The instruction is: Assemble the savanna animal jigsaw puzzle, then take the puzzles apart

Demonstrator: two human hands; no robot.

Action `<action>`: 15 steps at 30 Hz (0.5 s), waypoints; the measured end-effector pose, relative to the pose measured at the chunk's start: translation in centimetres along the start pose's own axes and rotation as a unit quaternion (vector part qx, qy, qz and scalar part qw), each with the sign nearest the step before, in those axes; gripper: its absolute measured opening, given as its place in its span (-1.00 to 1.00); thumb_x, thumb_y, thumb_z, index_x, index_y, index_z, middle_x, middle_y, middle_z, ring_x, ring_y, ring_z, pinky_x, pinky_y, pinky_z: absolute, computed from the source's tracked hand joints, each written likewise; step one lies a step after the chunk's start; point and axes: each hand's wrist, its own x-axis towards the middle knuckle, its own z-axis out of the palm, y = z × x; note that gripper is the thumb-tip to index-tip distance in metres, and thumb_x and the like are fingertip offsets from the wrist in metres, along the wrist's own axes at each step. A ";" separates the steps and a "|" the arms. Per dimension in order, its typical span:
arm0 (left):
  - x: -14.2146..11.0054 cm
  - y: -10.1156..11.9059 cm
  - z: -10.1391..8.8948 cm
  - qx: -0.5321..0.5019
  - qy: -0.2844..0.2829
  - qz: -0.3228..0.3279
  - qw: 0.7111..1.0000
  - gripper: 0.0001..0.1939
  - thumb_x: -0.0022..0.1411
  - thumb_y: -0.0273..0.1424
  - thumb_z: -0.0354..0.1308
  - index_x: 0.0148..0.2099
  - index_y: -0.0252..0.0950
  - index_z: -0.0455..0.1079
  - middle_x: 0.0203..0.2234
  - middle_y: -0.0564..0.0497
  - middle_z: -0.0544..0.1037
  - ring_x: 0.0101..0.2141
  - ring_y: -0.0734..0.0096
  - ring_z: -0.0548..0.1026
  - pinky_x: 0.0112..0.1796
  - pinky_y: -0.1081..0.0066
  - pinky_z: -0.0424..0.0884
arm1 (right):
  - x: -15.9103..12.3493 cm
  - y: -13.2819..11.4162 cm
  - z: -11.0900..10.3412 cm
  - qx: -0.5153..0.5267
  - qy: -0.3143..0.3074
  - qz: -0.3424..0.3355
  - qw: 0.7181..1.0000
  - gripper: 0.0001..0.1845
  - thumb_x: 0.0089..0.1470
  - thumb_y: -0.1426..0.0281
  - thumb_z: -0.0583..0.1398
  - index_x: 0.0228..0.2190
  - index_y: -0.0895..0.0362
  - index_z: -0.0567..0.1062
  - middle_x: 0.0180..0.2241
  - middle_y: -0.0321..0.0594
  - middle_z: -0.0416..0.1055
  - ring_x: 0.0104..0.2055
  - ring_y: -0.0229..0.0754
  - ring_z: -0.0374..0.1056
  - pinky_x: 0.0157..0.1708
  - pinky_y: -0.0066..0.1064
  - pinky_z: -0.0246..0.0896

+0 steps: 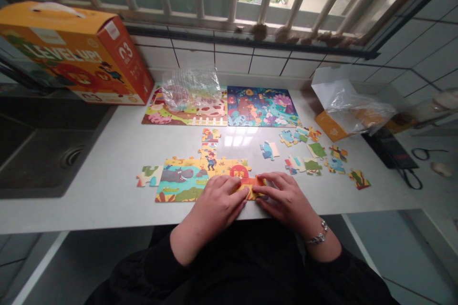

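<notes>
The left hand (220,200), loosely curled, rests on the puzzle (181,178) near me; the right hand (284,195), half bent, touches its right-end orange piece (259,181), grip unclear. Looks like fitting; edges probably need aligning, then pressing.

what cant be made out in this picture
Head view: part of the hippo-and-lion puzzle, under the left hand and right hand.
Head view: details in the farm puzzle's upper part, behind crinkled, shiny plastic wrap.
Head view: small print on the LEVEL UP! box, too small to read.
Head view: the sink's left part, cut off by the picture edge.
</notes>
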 end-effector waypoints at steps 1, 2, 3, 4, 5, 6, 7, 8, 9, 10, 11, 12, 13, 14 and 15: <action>0.0 0.0 0.0 -0.002 0.001 0.000 1.000 -0.71 0.57 -0.32 0.20 0.24 -0.13 0.57 0.12 -0.16 0.64 0.10 -0.04 0.55 0.12 -0.03 0.47 | 0.0 0.0 0.0 0.000 0.001 -0.001 1.000 -0.70 0.39 0.33 0.38 0.12 -0.12 0.66 0.20 -0.10 0.57 0.19 0.10 0.48 0.16 0.08 0.45; -0.1 0.1 -0.1 -0.005 -0.001 0.000 1.000 -0.72 0.58 -0.32 0.20 0.24 -0.13 0.57 0.13 -0.16 0.64 0.10 -0.05 0.55 0.12 -0.03 0.47 | 0.0 0.1 0.1 0.000 0.002 -0.001 1.000 -0.70 0.39 0.33 0.38 0.11 -0.12 0.67 0.20 -0.09 0.57 0.19 0.10 0.48 0.16 0.08 0.45; 0.0 0.0 -0.2 -0.012 -0.005 0.000 1.000 -0.73 0.58 -0.32 0.19 0.23 -0.12 0.58 0.12 -0.15 0.64 0.09 -0.04 0.56 0.11 -0.02 0.48 | 0.0 0.1 0.1 0.000 0.003 -0.002 1.000 -0.70 0.38 0.34 0.38 0.11 -0.12 0.67 0.20 -0.10 0.57 0.19 0.10 0.48 0.16 0.08 0.45; 0.1 -0.1 -0.4 -0.021 -0.011 -0.002 1.000 -0.74 0.59 -0.31 0.18 0.21 -0.13 0.58 0.10 -0.15 0.64 0.08 -0.02 0.57 0.10 0.00 0.49 | -0.1 0.1 0.1 0.000 0.004 -0.003 1.000 -0.70 0.38 0.34 0.38 0.10 -0.12 0.67 0.20 -0.10 0.57 0.19 0.10 0.48 0.16 0.08 0.44; 0.4 -0.4 -0.7 -0.028 -0.017 -0.008 0.999 -0.75 0.59 -0.32 0.16 0.19 -0.14 0.59 0.09 -0.16 0.64 0.07 -0.01 0.57 0.09 0.02 0.51 | -0.1 0.2 0.1 -0.001 0.004 -0.004 1.000 -0.70 0.37 0.33 0.39 0.10 -0.13 0.67 0.20 -0.10 0.57 0.19 0.11 0.48 0.16 0.08 0.44; 0.8 -0.8 -1.1 -0.033 -0.022 -0.019 0.999 -0.75 0.59 -0.32 0.15 0.18 -0.16 0.58 0.08 -0.17 0.64 0.07 0.00 0.57 0.08 0.03 0.52 | -0.1 0.2 0.2 -0.002 0.003 -0.005 1.000 -0.69 0.37 0.32 0.39 0.11 -0.13 0.67 0.20 -0.10 0.56 0.19 0.11 0.48 0.17 0.09 0.44; 1.3 -1.4 -1.6 -0.029 -0.022 -0.039 0.999 -0.74 0.59 -0.33 0.13 0.19 -0.20 0.57 0.09 -0.20 0.63 0.08 -0.01 0.57 0.09 0.04 0.53 | -0.1 0.2 0.2 -0.003 0.003 -0.006 1.000 -0.69 0.37 0.31 0.39 0.11 -0.13 0.66 0.20 -0.10 0.56 0.19 0.12 0.47 0.16 0.09 0.43; 2.0 -2.2 -2.1 -0.011 -0.016 -0.068 0.997 -0.70 0.59 -0.33 0.12 0.22 -0.24 0.55 0.13 -0.24 0.62 0.12 -0.04 0.56 0.12 0.02 0.52 | -0.1 0.2 0.1 -0.003 0.002 -0.006 1.000 -0.68 0.37 0.30 0.39 0.12 -0.13 0.66 0.21 -0.10 0.56 0.20 0.12 0.47 0.16 0.09 0.43; 2.9 -3.2 -2.7 0.017 -0.013 -0.106 0.994 -0.66 0.59 -0.33 0.11 0.28 -0.27 0.51 0.17 -0.27 0.60 0.15 -0.07 0.54 0.15 0.00 0.50 | -0.2 0.2 0.1 -0.004 0.001 -0.006 1.000 -0.68 0.37 0.30 0.39 0.12 -0.13 0.66 0.21 -0.09 0.56 0.20 0.13 0.47 0.16 0.09 0.43; 3.8 -4.2 -3.4 0.054 -0.012 -0.147 0.988 -0.63 0.58 -0.33 0.12 0.32 -0.31 0.48 0.18 -0.30 0.58 0.15 -0.11 0.53 0.16 -0.01 0.50 | -0.2 0.2 0.1 -0.003 0.000 -0.006 1.000 -0.68 0.37 0.30 0.39 0.12 -0.12 0.65 0.20 -0.09 0.56 0.20 0.13 0.47 0.17 0.09 0.42; 4.9 -5.3 -4.0 0.091 -0.011 -0.190 0.977 -0.61 0.57 -0.31 0.14 0.31 -0.35 0.48 0.17 -0.33 0.58 0.13 -0.13 0.53 0.15 0.00 0.49 | -0.2 0.2 0.1 -0.003 0.000 -0.005 1.000 -0.68 0.37 0.30 0.38 0.12 -0.12 0.65 0.20 -0.09 0.55 0.21 0.13 0.47 0.17 0.09 0.42; 5.9 -6.4 -4.5 0.124 -0.020 -0.229 0.965 -0.62 0.56 -0.29 0.16 0.27 -0.39 0.50 0.11 -0.35 0.59 0.10 -0.15 0.53 0.14 0.01 0.49 | -0.2 0.2 0.1 -0.002 -0.001 -0.005 1.000 -0.69 0.37 0.30 0.38 0.12 -0.11 0.65 0.20 -0.08 0.55 0.21 0.13 0.47 0.17 0.10 0.42; 6.9 -7.5 -5.0 0.154 -0.029 -0.262 0.952 -0.63 0.55 -0.26 0.16 0.20 -0.42 0.53 0.05 -0.37 0.59 0.07 -0.18 0.54 0.12 0.01 0.50 | -0.2 0.1 0.1 0.000 -0.001 -0.003 1.000 -0.69 0.38 0.30 0.38 0.12 -0.11 0.65 0.20 -0.08 0.55 0.21 0.13 0.46 0.17 0.10 0.42; 7.8 -8.4 -5.3 0.172 -0.036 -0.284 0.942 -0.61 0.55 -0.21 0.16 0.15 -0.44 0.54 0.04 -0.39 0.59 0.07 -0.20 0.53 0.12 0.03 0.49 | -0.1 0.1 0.0 0.001 -0.003 -0.002 1.000 -0.69 0.38 0.31 0.38 0.12 -0.10 0.64 0.20 -0.08 0.55 0.21 0.14 0.46 0.17 0.11 0.41; 8.6 -9.1 -5.4 0.180 -0.045 -0.303 0.935 -0.57 0.54 -0.17 0.18 0.14 -0.46 0.55 0.05 -0.41 0.58 0.08 -0.21 0.53 0.12 0.03 0.49 | -0.1 0.0 0.0 0.002 -0.005 -0.001 1.000 -0.70 0.38 0.31 0.37 0.11 -0.10 0.64 0.20 -0.08 0.55 0.21 0.14 0.46 0.17 0.11 0.41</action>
